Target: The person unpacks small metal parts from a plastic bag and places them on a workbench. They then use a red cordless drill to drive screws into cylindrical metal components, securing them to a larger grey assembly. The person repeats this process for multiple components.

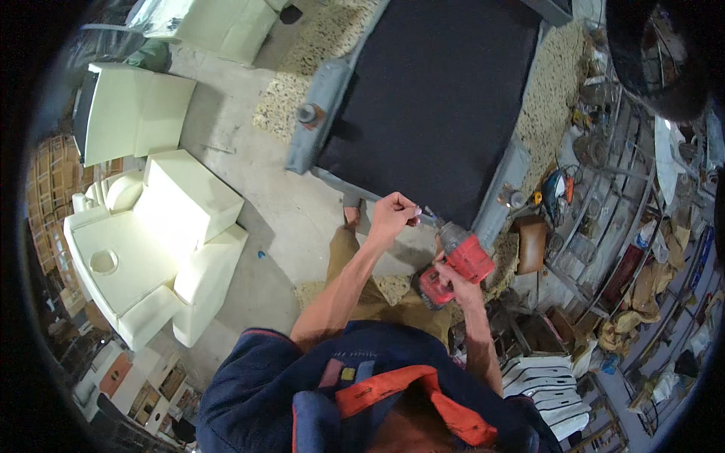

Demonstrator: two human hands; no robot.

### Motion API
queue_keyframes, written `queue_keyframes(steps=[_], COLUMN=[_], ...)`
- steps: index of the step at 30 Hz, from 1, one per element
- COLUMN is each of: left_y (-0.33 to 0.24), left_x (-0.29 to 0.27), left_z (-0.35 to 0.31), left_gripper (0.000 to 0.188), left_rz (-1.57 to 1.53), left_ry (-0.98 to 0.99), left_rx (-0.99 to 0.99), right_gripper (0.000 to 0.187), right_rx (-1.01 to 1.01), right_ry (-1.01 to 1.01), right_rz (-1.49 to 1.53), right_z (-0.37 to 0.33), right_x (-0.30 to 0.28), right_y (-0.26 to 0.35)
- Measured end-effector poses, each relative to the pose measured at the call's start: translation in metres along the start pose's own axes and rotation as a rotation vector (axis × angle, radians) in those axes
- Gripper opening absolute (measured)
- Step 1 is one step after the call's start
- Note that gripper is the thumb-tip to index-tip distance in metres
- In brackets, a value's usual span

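Observation:
My right hand [455, 285] grips a red and grey cordless drill [467, 258] by its handle. The drill's nose points up and left, and its thin bit [430, 213] ends close to my left fingertips. My left hand [394, 216] is closed in a pinch just left of the bit, on something too small to make out. Beyond both hands lies an upturned piece of blue-grey upholstered furniture [308, 147], its underside covered with black fabric [434, 98]. One round foot [308, 115] shows at its left side and another foot [515, 198] at its near right.
A speckled foam pad [291, 90] lies under the furniture. Cream armchairs [155, 226] stand on the concrete floor [219, 124] to the left. On the right are metal racks [615, 170] with loose materials, a brown cushion-like piece [532, 243] and a striped white bundle [545, 392].

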State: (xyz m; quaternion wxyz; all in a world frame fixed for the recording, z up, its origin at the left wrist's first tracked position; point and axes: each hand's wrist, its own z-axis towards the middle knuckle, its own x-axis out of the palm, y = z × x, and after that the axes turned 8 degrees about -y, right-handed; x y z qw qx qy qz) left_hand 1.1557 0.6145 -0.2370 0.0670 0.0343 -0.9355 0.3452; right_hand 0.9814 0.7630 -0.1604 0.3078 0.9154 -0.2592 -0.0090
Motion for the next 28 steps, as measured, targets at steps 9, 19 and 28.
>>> queue_keyframes(steps=[9, 19, 28], left_y=[-0.100, -0.115, -0.111], left_x=[-0.154, -0.184, -0.191], left_z=[-0.031, -0.028, -0.010], left_gripper=[0.016, 0.013, 0.015], left_rz=[-0.445, -0.475, -0.228], left_ry=[0.034, -0.102, -0.045], left_rx=[-0.164, -0.162, -0.183], right_gripper=[0.021, 0.021, 0.016], right_rx=[-0.025, -0.109, -0.463], right_ry=[0.044, 0.059, -0.085], right_rz=[0.008, -0.132, -0.542], right_z=[-0.007, 0.001, 0.006], right_x=[0.179, 0.213, 0.196], right_y=[-0.046, -0.050, -0.102])
